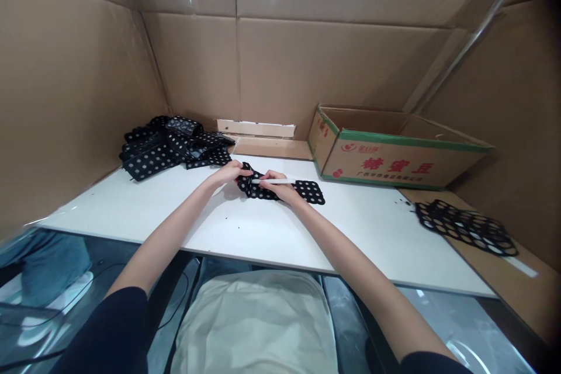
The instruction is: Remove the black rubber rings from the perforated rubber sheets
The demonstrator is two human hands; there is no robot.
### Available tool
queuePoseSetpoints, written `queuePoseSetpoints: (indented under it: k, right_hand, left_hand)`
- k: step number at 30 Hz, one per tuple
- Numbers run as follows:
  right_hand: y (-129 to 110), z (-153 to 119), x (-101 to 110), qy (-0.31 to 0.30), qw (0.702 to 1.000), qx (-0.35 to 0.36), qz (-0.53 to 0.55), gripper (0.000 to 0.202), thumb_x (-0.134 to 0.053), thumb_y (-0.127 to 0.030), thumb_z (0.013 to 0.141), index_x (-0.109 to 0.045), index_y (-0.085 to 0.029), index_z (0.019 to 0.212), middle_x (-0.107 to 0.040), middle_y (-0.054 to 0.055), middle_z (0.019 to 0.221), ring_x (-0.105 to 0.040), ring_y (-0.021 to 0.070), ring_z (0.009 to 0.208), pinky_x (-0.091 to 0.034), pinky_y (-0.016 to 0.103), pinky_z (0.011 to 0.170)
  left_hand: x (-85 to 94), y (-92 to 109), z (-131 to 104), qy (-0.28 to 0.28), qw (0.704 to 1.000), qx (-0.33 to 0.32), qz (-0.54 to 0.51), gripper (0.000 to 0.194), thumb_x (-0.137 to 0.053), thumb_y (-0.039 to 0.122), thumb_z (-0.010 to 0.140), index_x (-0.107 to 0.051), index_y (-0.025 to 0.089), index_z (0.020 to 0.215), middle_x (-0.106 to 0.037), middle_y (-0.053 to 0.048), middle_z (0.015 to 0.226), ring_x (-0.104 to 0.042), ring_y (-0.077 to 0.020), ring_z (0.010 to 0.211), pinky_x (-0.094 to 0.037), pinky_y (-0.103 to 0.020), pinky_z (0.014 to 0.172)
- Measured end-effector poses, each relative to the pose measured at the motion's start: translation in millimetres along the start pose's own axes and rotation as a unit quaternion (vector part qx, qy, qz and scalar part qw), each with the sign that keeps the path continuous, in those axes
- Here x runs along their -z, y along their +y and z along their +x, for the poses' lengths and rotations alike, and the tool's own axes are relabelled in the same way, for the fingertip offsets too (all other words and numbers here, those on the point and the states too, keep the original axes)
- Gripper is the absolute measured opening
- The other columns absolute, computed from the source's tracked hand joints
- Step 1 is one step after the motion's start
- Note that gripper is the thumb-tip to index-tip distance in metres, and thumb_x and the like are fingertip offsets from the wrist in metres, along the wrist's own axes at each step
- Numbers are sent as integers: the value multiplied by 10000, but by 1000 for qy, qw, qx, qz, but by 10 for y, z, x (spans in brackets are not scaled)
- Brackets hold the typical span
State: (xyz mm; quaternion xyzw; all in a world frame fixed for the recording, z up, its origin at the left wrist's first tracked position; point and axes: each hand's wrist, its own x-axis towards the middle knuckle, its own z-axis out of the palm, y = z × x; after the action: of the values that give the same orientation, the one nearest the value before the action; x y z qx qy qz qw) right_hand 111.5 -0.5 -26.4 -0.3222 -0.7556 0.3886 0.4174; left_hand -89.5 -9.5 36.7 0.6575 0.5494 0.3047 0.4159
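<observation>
A black sheet dotted with pale round spots (310,191) lies on the white tabletop in front of me, its left end bunched up. My left hand (230,173) is closed on that bunched end, thumb on top. My right hand (280,188) grips a thin white pen-like stick (284,181), whose left tip points at the raised part of the sheet. Part of the sheet is hidden under my right hand. Exactly where the tip touches is too small to tell.
Several similar dotted black sheets (153,155) are heaped at the back left. An open cardboard box with green edges (394,158) stands at the back right. Black ring-patterned pieces (464,227) lie at the far right. Cardboard walls (188,64) enclose the table (272,234).
</observation>
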Motion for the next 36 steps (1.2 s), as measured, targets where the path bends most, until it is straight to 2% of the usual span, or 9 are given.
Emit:
queuePoseSetpoints:
  k: [4,10,18,23,26,29,32,34,36]
  right_hand:
    - [8,18,-30,11,1000,6,-15,262,-607,-435,735,-586,-174,744,-637,5,754,-555,138,704,-403,239,647]
    - [40,73,-108,34,999,-6,-1,303,-606,-453,740,-540,-172,647,-614,-1,641,-549,127,617,-400,232,599]
    - [18,91,-176,72,996,-24,-42,363,-503,-458,819,-457,-189,581,-594,-8,593,-553,120,577,-410,223,573]
    - [53,122,-200,82,994,-61,49,303,-535,-447,797,-538,-185,642,-617,10,609,-588,128,597,-461,235,603]
    - [72,138,-179,70,988,-74,116,266,-603,-445,746,-583,-180,736,-635,15,624,-612,134,613,-486,243,617]
    - [69,139,-137,42,984,-68,160,284,-640,-448,715,-599,-176,786,-647,17,627,-620,131,604,-498,242,611]
    - [56,137,-96,32,977,-84,193,278,-650,-431,705,-604,-168,781,-648,20,606,-615,122,571,-492,224,583]
    - [47,139,-73,56,968,-104,219,269,-641,-425,705,-599,-165,761,-638,16,569,-601,115,531,-481,212,550]
    - [40,138,-52,93,959,-118,240,268,-627,-428,708,-591,-164,732,-625,11,539,-583,106,496,-463,202,517]
  left_hand:
    - [5,16,-5,3,1000,-3,3,385,-681,362,634,-415,151,454,-409,31,415,-379,-77,418,-261,-221,439]
    - [25,43,9,8,1000,10,16,377,-687,357,633,-429,149,452,-418,30,406,-390,-83,413,-293,-222,436]
    - [29,48,13,-7,998,-7,54,404,-661,401,647,-401,157,457,-400,33,412,-372,-79,420,-273,-228,439]
    - [130,-76,84,3,979,-66,194,457,-624,433,664,-323,177,435,-311,45,419,-295,-76,442,-203,-251,468]
    - [213,-190,144,8,957,-74,282,438,-602,452,672,-344,178,448,-353,31,453,-317,-93,472,-217,-258,486]
    - [256,-288,193,2,944,-59,326,346,-567,461,682,-468,164,534,-499,-7,552,-419,-132,528,-288,-258,511]
    - [266,-347,233,-7,942,-84,324,287,-574,404,652,-592,143,769,-625,-48,792,-535,-187,708,-385,-259,628]
    - [277,-359,248,-19,943,-100,317,359,-580,378,629,-604,143,899,-638,-55,906,-556,-209,819,-408,-262,711]
    - [297,-343,242,-39,941,-93,324,382,-576,375,623,-605,144,926,-638,-52,911,-561,-215,843,-413,-262,729]
